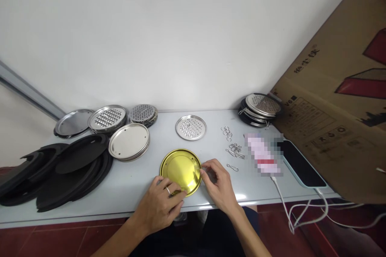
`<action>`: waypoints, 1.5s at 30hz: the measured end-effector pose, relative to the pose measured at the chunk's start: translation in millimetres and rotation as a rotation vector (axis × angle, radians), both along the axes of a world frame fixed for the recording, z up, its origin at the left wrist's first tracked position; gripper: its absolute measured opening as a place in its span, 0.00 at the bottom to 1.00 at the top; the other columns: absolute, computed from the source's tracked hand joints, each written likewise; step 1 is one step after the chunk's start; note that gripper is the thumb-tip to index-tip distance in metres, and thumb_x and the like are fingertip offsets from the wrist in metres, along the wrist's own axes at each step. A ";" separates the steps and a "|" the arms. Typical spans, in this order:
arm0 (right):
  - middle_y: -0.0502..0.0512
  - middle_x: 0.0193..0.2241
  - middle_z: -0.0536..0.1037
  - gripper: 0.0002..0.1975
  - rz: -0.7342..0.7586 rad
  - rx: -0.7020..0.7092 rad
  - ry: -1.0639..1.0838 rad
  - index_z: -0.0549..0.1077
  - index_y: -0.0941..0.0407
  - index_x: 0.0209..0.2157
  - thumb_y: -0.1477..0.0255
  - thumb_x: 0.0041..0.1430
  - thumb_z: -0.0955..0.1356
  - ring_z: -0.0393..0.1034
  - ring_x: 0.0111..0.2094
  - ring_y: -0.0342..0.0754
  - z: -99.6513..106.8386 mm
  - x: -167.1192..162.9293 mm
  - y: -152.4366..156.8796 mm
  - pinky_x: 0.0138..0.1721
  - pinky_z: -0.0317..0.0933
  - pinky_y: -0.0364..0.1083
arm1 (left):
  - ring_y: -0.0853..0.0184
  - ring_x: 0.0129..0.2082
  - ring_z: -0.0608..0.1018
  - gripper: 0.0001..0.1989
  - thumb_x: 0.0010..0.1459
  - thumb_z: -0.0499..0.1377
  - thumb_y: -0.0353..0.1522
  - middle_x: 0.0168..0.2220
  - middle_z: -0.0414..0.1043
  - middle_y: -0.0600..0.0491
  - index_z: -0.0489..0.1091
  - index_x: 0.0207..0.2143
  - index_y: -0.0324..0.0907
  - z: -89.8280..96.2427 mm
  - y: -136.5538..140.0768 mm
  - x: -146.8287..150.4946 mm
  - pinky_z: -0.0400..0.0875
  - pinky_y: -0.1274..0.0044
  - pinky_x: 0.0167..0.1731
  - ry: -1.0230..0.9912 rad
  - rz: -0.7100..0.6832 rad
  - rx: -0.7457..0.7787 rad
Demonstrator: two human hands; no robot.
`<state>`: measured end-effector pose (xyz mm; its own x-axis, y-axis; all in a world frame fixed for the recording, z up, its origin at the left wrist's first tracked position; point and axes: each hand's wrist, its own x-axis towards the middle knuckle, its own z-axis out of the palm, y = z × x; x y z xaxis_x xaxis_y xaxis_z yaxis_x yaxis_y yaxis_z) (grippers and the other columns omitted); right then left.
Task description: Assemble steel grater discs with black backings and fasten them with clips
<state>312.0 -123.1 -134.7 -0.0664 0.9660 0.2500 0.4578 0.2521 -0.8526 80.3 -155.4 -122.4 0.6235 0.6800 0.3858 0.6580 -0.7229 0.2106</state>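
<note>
A shiny gold round metal disc (181,168) with a raised rim and small holes lies in front of me near the table's front edge. My left hand (163,204), with a ring on one finger, grips its lower left rim with bent fingers. On the other side, my right hand (219,182) has thumb and fingers closed at the right rim. Just behind the disc sits a round silver grater plate (191,127). To the right lie several small metal rings (226,132) and wire clips (235,150), with one clip (232,167) apart.
Black round discs (75,172) are heaped at left, beside stacked silver discs (129,141) and grater plates (107,118). A pile of clipped-together graters (262,106) stands back right. Two phones, one pixelated (262,154) and one dark-screened (303,164), trail white cables before a large cardboard box (331,128).
</note>
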 end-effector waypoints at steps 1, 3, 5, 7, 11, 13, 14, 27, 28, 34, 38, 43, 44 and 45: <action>0.55 0.35 0.76 0.07 0.001 0.000 -0.003 0.74 0.53 0.38 0.67 0.68 0.65 0.70 0.36 0.51 0.3 -0.1 -0.1 0.38 0.63 0.47 | 0.64 0.36 0.74 0.11 0.61 0.61 0.30 0.38 0.78 0.54 0.74 0.46 0.48 -0.4 0.3 0.5 0.60 0.66 0.39 -0.003 -0.002 0.003; 0.55 0.35 0.76 0.07 0.003 0.000 -0.009 0.74 0.53 0.38 0.68 0.68 0.65 0.71 0.36 0.51 0.9 -0.1 -0.4 0.38 0.63 0.47 | 0.64 0.36 0.74 0.11 0.60 0.62 0.30 0.38 0.78 0.55 0.74 0.46 0.48 -1.5 0.8 1.4 0.60 0.66 0.39 -0.014 0.004 0.005; 0.54 0.35 0.76 0.07 0.007 -0.005 -0.015 0.74 0.53 0.38 0.68 0.68 0.65 0.71 0.37 0.51 1.4 -0.2 -0.4 0.39 0.63 0.47 | 0.64 0.35 0.74 0.11 0.59 0.62 0.31 0.37 0.78 0.56 0.74 0.46 0.49 -2.6 1.2 1.9 0.60 0.67 0.38 -0.024 0.017 0.000; 0.54 0.36 0.76 0.07 0.011 -0.012 -0.022 0.74 0.53 0.38 0.68 0.68 0.65 0.71 0.38 0.51 1.6 -0.4 -0.2 0.40 0.63 0.47 | 0.65 0.35 0.74 0.12 0.58 0.63 0.31 0.37 0.78 0.57 0.74 0.46 0.50 -3.7 1.2 2.2 0.60 0.68 0.37 -0.029 0.028 -0.004; 0.55 0.37 0.76 0.06 0.034 0.011 -0.059 0.73 0.53 0.38 0.68 0.68 0.65 0.71 0.41 0.53 0.9 -1.4 0.3 0.43 0.64 0.49 | 0.65 0.34 0.74 0.13 0.56 0.64 0.32 0.36 0.79 0.57 0.75 0.45 0.49 -5.2 1.7 2.3 0.60 0.69 0.36 -0.031 0.033 0.006; 0.55 0.37 0.76 0.05 0.044 0.034 -0.103 0.73 0.53 0.39 0.69 0.67 0.66 0.71 0.42 0.53 0.5 -2.3 0.3 0.44 0.65 0.50 | 0.64 0.34 0.74 0.14 0.55 0.65 0.31 0.36 0.79 0.57 0.74 0.45 0.48 -5.2 2.6 2.4 0.61 0.69 0.35 -0.036 0.039 0.021; 0.56 0.37 0.77 0.04 0.048 0.045 -0.133 0.73 0.53 0.39 0.69 0.67 0.66 0.71 0.42 0.54 0.4 -2.9 0.1 0.44 0.65 0.50 | 0.64 0.34 0.74 0.15 0.55 0.65 0.31 0.37 0.79 0.57 0.74 0.46 0.48 -5.0 3.2 2.5 0.61 0.68 0.35 -0.035 0.041 0.028; 0.60 0.44 0.75 0.11 0.057 0.159 -0.328 0.78 0.51 0.45 0.68 0.61 0.71 0.72 0.44 0.57 -3.6 -6.5 -2.7 0.44 0.70 0.54 | 0.62 0.41 0.79 0.13 0.62 0.58 0.30 0.42 0.80 0.50 0.75 0.48 0.44 33.1 22.7 -27.7 0.71 0.68 0.41 -0.074 0.149 0.086; 0.60 0.44 0.75 0.11 0.052 0.159 -0.324 0.77 0.52 0.45 0.69 0.60 0.70 0.72 0.44 0.57 -3.8 -6.5 -2.3 0.44 0.71 0.54 | 0.61 0.42 0.80 0.12 0.64 0.56 0.30 0.43 0.80 0.49 0.76 0.47 0.44 44.9 35.2 -41.3 0.71 0.68 0.42 -0.012 0.223 0.089; 0.60 0.46 0.74 0.16 0.029 0.144 -0.270 0.75 0.53 0.48 0.76 0.58 0.66 0.73 0.45 0.56 -9.3 -5.6 -0.3 0.45 0.71 0.53 | 0.47 0.51 0.78 0.21 0.66 0.52 0.38 0.52 0.77 0.41 0.75 0.54 0.39 110.2 121.2 -146.4 0.71 0.62 0.47 0.327 0.795 -0.132; 0.60 0.46 0.73 0.17 0.011 0.143 -0.220 0.74 0.53 0.48 0.78 0.59 0.64 0.73 0.46 0.55 -12.7 -4.4 0.0 0.45 0.70 0.52 | 0.44 0.50 0.78 0.23 0.66 0.52 0.39 0.53 0.76 0.37 0.73 0.56 0.36 122.5 137.0 -183.9 0.71 0.61 0.45 0.363 0.893 -0.266; 0.60 0.45 0.74 0.15 0.002 0.137 -0.204 0.74 0.53 0.47 0.77 0.60 0.64 0.73 0.45 0.55 -10.3 -4.5 -1.1 0.45 0.70 0.52 | 0.53 0.50 0.77 0.23 0.67 0.52 0.42 0.54 0.77 0.44 0.72 0.57 0.38 121.5 129.2 -201.4 0.69 0.67 0.47 0.358 0.836 -0.305; 0.60 0.45 0.74 0.14 0.002 0.136 -0.203 0.74 0.53 0.47 0.76 0.60 0.65 0.74 0.45 0.55 -9.5 -4.5 -1.3 0.45 0.70 0.52 | 0.54 0.49 0.77 0.24 0.68 0.52 0.42 0.53 0.77 0.44 0.72 0.57 0.38 123.1 129.9 -209.1 0.69 0.68 0.47 0.358 0.861 -0.303; 0.60 0.45 0.74 0.14 0.004 0.134 -0.204 0.74 0.53 0.47 0.76 0.60 0.65 0.74 0.45 0.55 -8.8 -4.3 -1.4 0.45 0.70 0.52 | 0.55 0.48 0.77 0.24 0.68 0.51 0.42 0.52 0.77 0.44 0.71 0.58 0.37 125.5 131.7 -219.1 0.68 0.68 0.47 0.357 0.898 -0.299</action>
